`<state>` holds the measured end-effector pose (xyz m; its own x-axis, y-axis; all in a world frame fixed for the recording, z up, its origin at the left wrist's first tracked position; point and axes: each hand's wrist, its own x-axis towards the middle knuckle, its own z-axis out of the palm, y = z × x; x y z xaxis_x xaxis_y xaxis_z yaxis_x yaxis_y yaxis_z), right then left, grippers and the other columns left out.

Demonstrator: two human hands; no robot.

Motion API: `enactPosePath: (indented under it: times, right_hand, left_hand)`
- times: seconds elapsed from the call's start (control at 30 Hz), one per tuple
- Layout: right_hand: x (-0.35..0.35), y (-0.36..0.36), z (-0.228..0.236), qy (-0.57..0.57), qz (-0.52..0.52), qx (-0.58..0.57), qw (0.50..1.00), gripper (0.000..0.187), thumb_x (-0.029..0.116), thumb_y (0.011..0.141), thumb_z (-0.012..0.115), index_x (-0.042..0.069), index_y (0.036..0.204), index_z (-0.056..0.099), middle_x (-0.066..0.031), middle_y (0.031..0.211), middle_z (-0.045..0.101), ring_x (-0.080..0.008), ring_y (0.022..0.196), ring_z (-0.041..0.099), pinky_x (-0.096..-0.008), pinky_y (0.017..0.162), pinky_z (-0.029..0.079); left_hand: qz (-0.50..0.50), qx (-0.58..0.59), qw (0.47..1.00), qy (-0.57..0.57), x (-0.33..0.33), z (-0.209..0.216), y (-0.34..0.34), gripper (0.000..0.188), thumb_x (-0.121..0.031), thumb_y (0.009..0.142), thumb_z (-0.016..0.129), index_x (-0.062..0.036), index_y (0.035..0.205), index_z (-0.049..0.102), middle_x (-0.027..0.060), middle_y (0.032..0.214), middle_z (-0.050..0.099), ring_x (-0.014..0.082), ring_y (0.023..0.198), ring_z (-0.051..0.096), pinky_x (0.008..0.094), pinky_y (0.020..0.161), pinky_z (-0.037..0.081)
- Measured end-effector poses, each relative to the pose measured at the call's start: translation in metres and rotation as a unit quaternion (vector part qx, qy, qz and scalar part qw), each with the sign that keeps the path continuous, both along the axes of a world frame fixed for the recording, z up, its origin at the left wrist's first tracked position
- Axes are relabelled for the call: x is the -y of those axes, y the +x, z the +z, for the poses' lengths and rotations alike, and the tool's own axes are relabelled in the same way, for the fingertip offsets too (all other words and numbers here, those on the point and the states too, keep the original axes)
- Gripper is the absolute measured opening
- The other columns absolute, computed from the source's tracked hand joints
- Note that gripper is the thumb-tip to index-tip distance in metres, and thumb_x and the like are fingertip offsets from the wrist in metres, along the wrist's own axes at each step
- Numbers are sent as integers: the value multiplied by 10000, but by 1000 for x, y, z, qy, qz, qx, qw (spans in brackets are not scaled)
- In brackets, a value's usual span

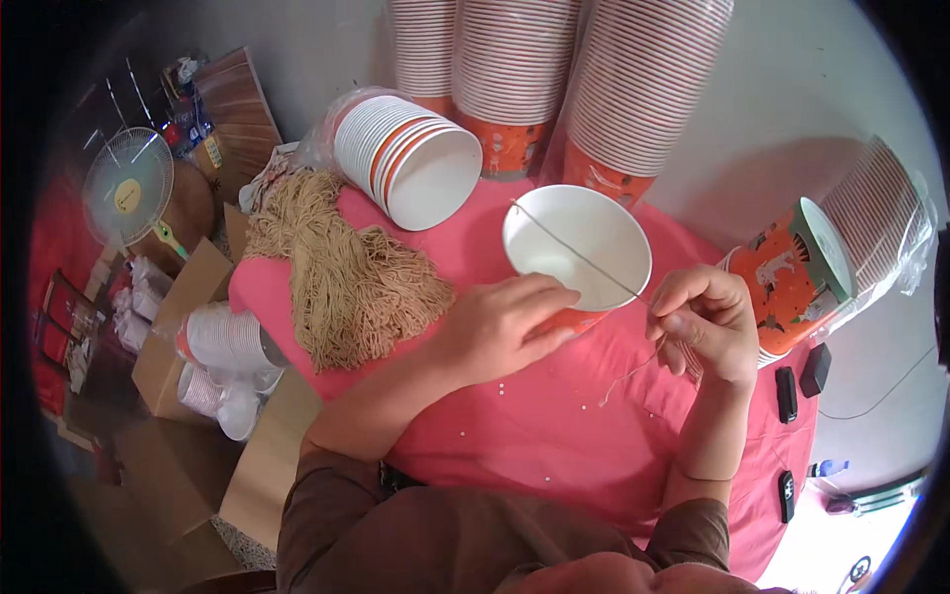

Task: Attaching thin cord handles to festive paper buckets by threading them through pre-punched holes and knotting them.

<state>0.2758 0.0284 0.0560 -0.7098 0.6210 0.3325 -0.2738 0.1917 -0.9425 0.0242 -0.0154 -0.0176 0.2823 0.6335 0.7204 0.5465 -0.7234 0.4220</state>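
Note:
A paper bucket (539, 236), white inside and orange outside, stands with its mouth up on the pink-covered table. My left hand (510, 322) grips its near rim, fingers over the edge and thumb low against the outer wall. A length of thin tan cord (584, 257) stretches across the mouth from the far left rim to my right hand (703, 322). That hand is closed on the cord at the bucket's right side, thumb and fingers pinched together. A loose end of the cord hangs below those fingers.
A pile of tan cords (351, 282) lies on the left of the table. Nested buckets (435, 173) lie behind it; tall stacks (515, 69) stand at the back. More buckets (802, 272) sit at right beside small black objects (787, 394). Cardboard boxes (173, 465) stand at left.

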Motion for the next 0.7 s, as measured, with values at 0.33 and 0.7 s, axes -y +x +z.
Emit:
enactPosePath:
  times: [0.33,0.7]
  right_hand:
    - [0,-10,-6,-9,49,-46,998,128,-121,915,554,-78,1023,607,-177,911,674,-233,737,712,-316,676,602]
    - [-8,-28,-22,5,-63,-150,987,91,-40,978,511,-22,1038,577,-185,992,686,-283,872,716,-397,770,612]
  left_hand:
    - [86,84,993,20,-23,0,-28,83,4,864,674,26,943,664,141,1000,685,197,812,679,293,643,527]
    - [-238,285,837,-403,6,11,-22,193,-164,983,617,-6,1065,691,9,787,658,38,667,556,197,567,440]
